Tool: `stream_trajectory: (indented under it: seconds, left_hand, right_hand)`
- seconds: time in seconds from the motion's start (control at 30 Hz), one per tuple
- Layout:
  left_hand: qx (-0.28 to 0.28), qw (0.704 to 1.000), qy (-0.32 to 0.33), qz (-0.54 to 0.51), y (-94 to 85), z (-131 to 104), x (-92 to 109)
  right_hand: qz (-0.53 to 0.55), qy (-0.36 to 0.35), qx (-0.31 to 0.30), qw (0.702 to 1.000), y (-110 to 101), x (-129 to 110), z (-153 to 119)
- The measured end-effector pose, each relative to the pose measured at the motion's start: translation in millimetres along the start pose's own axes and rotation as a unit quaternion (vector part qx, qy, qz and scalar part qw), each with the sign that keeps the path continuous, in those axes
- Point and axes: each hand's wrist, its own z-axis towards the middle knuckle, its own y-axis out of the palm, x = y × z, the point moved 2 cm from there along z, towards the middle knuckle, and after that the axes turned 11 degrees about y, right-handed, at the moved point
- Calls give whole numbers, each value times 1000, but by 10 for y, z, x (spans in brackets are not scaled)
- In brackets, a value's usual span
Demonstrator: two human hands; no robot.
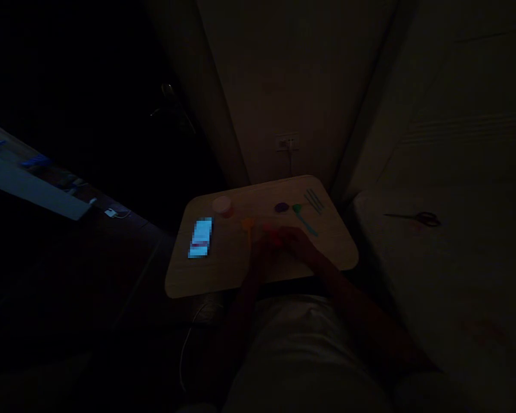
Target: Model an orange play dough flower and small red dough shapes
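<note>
The picture is very dark. Both my left hand [261,253] and my right hand [297,241] are closed around a soft-looking red piece [272,233], whose kind I cannot make out, over the near part of a small wooden table [215,278]. Left of my hands lies an orange piece on a stick [247,225]. Beyond the right hand are a dark purple round piece [281,207] and a blue stick with a green end [307,223]. Several thin blue-green sticks [313,201] lie side by side at the far right of the tabletop.
A lit, blurred-out screen [201,238] lies on the table's left, with a pale pink tub [222,206] behind it. Scissors [427,218] rest on a pale surface at right. A wall socket [287,142] holds a plugged-in cable; a white cable [182,358] hangs at lower left.
</note>
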Motion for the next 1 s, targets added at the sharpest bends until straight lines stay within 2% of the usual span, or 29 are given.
stream_trajectory:
  seconds: [0.1, 0.2, 0.33, 0.43, 0.6, 0.83, 1.0]
  left_hand:
    - [-22, 1000, 4, 3, 12, 12, 12]
    - [12, 1000, -2, -3, -5, 14, 15]
    - [70, 997, 1, -26, -47, 19, 20]
    - [89, 996, 3, -18, -72, 26, 31]
    - [67, 997, 5, -33, -52, 13, 54]
    - [2, 1000, 11, -8, 0, 10, 59]
    - [10, 1000, 11, -10, -46, 20, 53]
  right_hand:
    - [23, 6, 22, 999, -10, 9, 2]
    - [42, 13, 19, 999, -2, 39, 3]
    - [38, 26, -18, 999, 19, 102, 8]
    - [34, 31, -38, 998, 31, 119, -3]
    - [22, 24, -42, 999, 42, 51, -29]
    - [6, 14, -36, 999, 34, 45, -18]
    - [-23, 3, -29, 999, 16, 54, -21]
